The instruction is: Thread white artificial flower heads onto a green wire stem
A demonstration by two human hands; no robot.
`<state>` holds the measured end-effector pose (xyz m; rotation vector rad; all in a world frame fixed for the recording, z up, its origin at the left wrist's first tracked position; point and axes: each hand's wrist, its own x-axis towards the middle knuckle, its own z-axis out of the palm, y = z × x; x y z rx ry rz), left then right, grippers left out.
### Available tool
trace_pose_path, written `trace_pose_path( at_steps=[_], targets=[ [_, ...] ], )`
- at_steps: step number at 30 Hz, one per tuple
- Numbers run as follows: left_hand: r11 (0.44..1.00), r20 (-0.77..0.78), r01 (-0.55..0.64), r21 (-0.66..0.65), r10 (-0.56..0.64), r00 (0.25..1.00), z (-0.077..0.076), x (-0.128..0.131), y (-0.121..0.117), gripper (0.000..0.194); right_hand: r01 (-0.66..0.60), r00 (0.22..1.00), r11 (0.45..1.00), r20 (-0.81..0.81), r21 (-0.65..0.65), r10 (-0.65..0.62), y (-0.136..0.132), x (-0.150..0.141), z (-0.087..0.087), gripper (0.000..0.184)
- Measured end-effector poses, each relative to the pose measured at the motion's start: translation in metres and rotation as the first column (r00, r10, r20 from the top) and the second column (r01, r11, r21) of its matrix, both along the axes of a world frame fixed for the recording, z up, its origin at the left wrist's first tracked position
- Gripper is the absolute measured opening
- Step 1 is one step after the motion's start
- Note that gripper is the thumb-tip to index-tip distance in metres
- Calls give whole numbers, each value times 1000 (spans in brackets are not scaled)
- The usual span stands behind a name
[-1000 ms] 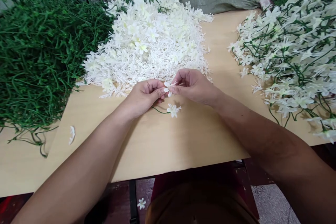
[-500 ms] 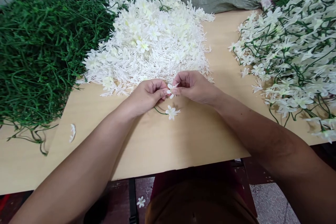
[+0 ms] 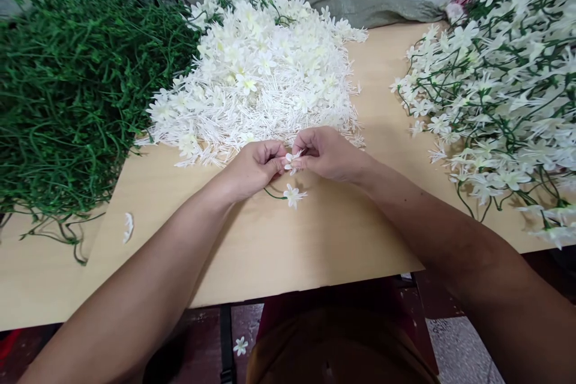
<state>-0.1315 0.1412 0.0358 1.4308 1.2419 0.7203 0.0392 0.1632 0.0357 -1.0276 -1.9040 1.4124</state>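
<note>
My left hand (image 3: pixel 258 169) is closed in a pinch over the middle of the table, with a green stem (image 3: pixel 272 195) coming out beneath its fingers. A white artificial flower (image 3: pixel 293 195) with thin stamens is on the end of that stem. Opposite it, my right hand (image 3: pixel 328 155) pinches a second white flower (image 3: pixel 290 162) between thumb and forefinger. Its petals sit between the fingertips of both hands. How it meets the stem is hidden by the fingers.
Behind my hands lies a heap of white petals and stamens (image 3: pixel 270 84). Green stems (image 3: pixel 81 90) are piled at left, and stemmed white flowers (image 3: pixel 504 108) at right. A small white piece (image 3: pixel 128 228) lies near my left forearm. One flower (image 3: pixel 240 345) is below the table edge.
My right hand has shifted slightly left, its fingers closer to the left hand's and covering more of the pinched flower. The view has tilted a little; the heaps are unchanged.
</note>
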Motion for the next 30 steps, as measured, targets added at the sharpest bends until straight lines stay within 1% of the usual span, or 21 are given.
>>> trace_pose_path(
  at_steps=[2, 5, 9, 12, 16, 19, 23, 24, 26, 29, 30],
  targets=[
    [1000, 13, -2, -19, 2, 1000, 3, 0, 0, 19, 3, 997, 1000, -77, -17, -5, 2, 1, -4, 24],
    [999, 36, 13, -44, -11, 999, 8, 1, 0, 26, -3, 978, 997, -207, -83, -14, 5, 4, -10, 36],
    [998, 34, 43, -52, -41, 999, 9, 1, -2, 33, 24, 958, 984, -277, -177, -73, 6, 6, -11, 45],
    [998, 37, 40, -41, -39, 999, 6, 2, -2, 33, 38, 957, 974, -271, -224, -100, 4, 5, -7, 47],
    [999, 51, 15, -29, -13, 999, 5, 4, -2, 33, 59, 966, 969, -231, -241, -116, 1, 1, -5, 42],
    [999, 50, 26, -42, -24, 998, 8, 4, -3, 34, 84, 977, 975, -177, -206, -122, -1, -3, -5, 34],
    [1000, -17, 7, -11, -7, 1000, 7, 1, -3, 39, 102, 990, 990, -86, -96, -110, -4, -5, -1, 16],
    [1000, -33, -7, -5, 6, 999, 6, 0, -3, 41, 99, 992, 992, -70, -77, -105, -4, -5, 0, 16],
    [1000, -51, 5, -12, -6, 999, 4, -2, -1, 45, 88, 994, 993, -57, -80, -93, -3, -5, 1, 19],
    [999, -20, 24, -44, -25, 999, 3, -3, 2, 56, 69, 991, 991, -107, -119, -82, -2, -5, 1, 23],
    [998, -10, 37, -51, -37, 999, 4, -4, 2, 58, 69, 989, 991, -121, -114, -83, -2, -5, 2, 24]
  ],
)
